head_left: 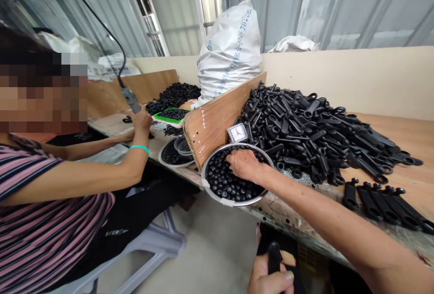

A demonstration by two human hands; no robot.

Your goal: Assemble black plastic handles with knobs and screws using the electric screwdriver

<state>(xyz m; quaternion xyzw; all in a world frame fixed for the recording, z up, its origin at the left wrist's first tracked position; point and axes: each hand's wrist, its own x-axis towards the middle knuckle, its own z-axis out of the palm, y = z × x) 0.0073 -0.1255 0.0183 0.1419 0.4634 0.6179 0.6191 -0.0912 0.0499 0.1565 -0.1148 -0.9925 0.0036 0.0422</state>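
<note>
My right hand (244, 164) reaches palm down into a metal bowl (217, 151) full of small black round pieces (227, 184). Its fingers are curled into them, and what they pinch is hidden. My left hand (269, 277) is low at the bottom edge, below the table, closed round a black plastic handle part (274, 254) held upright. A big heap of the same black handle parts (305, 131) lies on the wooden table (417, 136) right behind the bowl. Several more lie in a row (383, 201) near the front edge.
A slanted wooden divider board (220, 115) separates my place from a co-worker's at the left, who is seated on a plastic chair (149, 244). That person's hand (140, 120) holds a corded tool (130, 97). A small clock (237, 133), a white sack (230, 50) and more bowls (174, 154) stand nearby.
</note>
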